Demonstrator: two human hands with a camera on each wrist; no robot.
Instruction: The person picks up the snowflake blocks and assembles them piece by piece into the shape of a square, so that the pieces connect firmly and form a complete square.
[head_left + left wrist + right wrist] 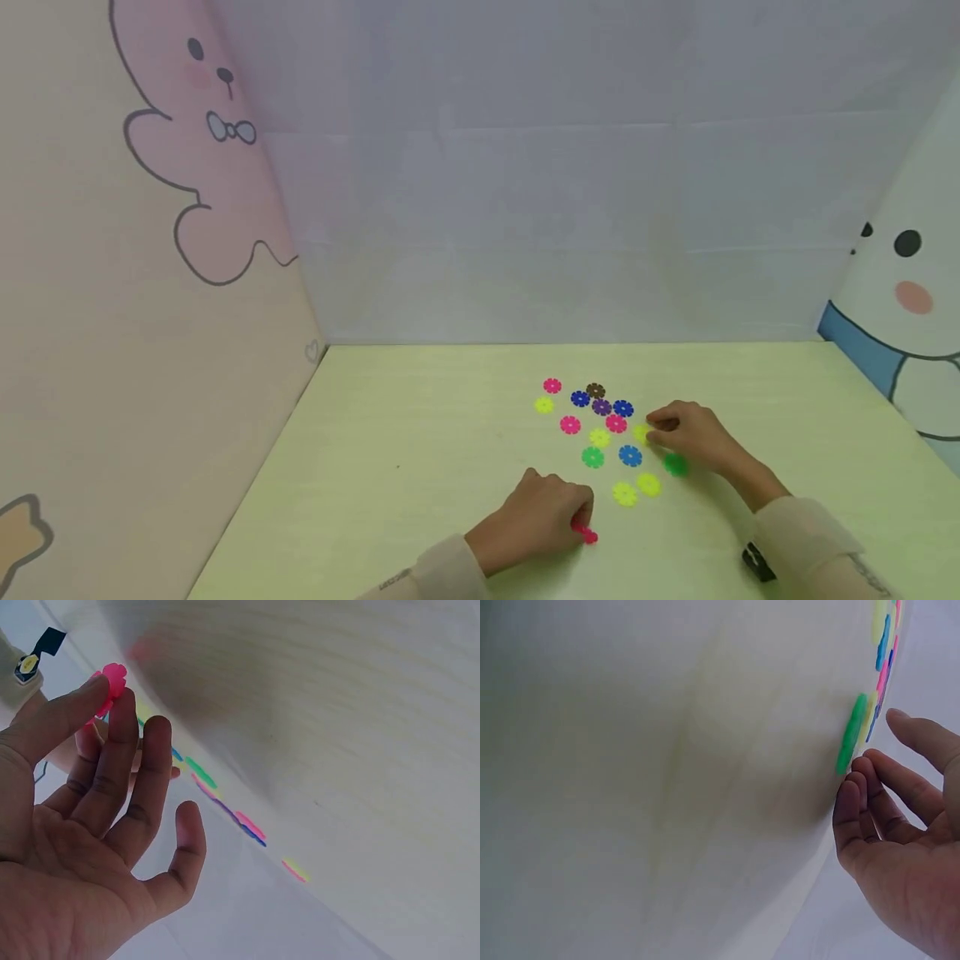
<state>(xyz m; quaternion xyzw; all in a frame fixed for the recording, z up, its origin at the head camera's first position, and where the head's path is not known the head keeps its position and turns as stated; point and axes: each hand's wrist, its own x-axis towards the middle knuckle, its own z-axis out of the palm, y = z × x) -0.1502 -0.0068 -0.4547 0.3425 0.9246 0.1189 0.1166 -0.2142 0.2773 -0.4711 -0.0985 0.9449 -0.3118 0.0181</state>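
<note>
My left hand (540, 512) is low over the near part of the table, pinching pink notched plastic discs (115, 677) between thumb and index finger. In the left wrist view, one pink disc faces the camera and more pink shows behind the thumb; the other fingers are loosely bent. My right hand (693, 435) reaches in from the right, thumb and fingers apart, fingertips right at a yellow notched disc (641, 433). Just below that hand lies a green disc (676, 464), which also stands out edge-on in the right wrist view.
Several more notched discs lie flat between and beyond the hands, among them a blue disc (630, 456), a brown disc (596, 391) and a purple disc (602, 407). A small black object (758, 562) shows by the right sleeve. Pale walls surround the table (390, 500).
</note>
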